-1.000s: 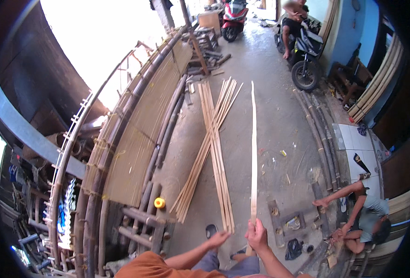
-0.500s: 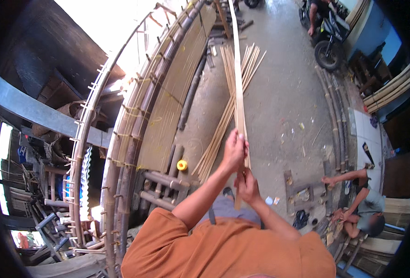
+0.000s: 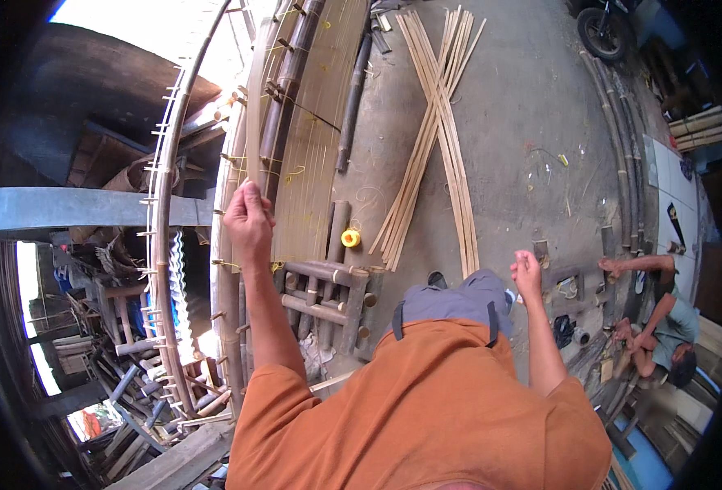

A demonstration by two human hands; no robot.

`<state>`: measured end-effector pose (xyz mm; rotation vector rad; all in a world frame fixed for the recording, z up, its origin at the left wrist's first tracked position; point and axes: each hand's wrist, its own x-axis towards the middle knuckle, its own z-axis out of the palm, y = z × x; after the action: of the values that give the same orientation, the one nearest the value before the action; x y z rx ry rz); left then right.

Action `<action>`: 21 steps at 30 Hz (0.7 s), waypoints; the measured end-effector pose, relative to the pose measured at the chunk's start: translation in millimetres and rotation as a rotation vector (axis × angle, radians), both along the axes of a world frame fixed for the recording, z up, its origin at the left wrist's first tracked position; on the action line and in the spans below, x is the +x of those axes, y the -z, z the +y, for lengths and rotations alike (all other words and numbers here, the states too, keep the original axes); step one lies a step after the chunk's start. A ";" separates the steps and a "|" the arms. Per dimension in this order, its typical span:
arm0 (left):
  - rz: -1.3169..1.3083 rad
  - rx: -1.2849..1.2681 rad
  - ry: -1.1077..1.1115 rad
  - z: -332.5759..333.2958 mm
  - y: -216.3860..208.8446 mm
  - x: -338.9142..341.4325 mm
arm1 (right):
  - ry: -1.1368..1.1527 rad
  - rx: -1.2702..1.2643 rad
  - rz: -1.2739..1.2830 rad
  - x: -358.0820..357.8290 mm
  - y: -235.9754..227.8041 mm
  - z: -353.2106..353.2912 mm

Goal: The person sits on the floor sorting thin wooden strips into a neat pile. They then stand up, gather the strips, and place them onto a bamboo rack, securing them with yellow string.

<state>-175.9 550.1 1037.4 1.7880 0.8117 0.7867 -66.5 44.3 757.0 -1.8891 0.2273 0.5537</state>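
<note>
My left hand (image 3: 249,219) is raised and closed around a long thin bamboo strip (image 3: 253,106) that runs up and away along the woven bamboo panel (image 3: 316,139). My right hand (image 3: 526,272) hangs lower at my right side, fingers curled into a loose fist with nothing in it. Below me are my orange shirt and grey trousers. A pile of loose bamboo strips (image 3: 436,131) lies fanned out on the concrete floor ahead.
A bamboo frame of curved poles (image 3: 165,237) stands at left, with short poles (image 3: 328,294) and a yellow spool (image 3: 350,238) at its foot. A person (image 3: 663,318) crouches at right. Long poles (image 3: 618,114) and a motorbike (image 3: 614,28) lie beyond.
The strip has swung from the middle over to the left against the panel. My right hand has let go of it and dropped to my side; only my left hand holds it now.
</note>
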 end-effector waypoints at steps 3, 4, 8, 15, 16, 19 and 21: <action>0.017 -0.029 -0.070 12.9 -4.9 -2.3 | 0.029 -0.035 0.003 5.8 22.0 -26.0; 0.036 -0.016 -0.105 15.7 -7.0 -9.2 | 0.015 -0.033 -0.027 10.4 30.0 -29.8; 0.038 0.125 -0.152 33.2 -8.9 -0.6 | -0.033 -0.056 -0.022 27.3 68.2 -65.6; 0.205 0.346 -0.238 34.6 0.8 56.4 | -0.059 -0.226 0.214 59.1 112.8 -132.4; 0.221 0.343 -0.249 32.7 -4.3 59.8 | -0.083 -0.260 0.248 74.4 125.0 -144.9; 0.346 0.377 -0.248 27.2 -12.0 62.0 | -0.082 -0.327 0.318 125.7 125.5 -169.9; 0.359 0.400 -0.261 32.0 -6.4 58.0 | 0.021 -0.291 0.412 160.5 103.0 -174.7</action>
<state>-118.0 582.1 1043.8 2.2499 1.2067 0.8519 94.0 -130.4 654.1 -2.0312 0.6247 0.9348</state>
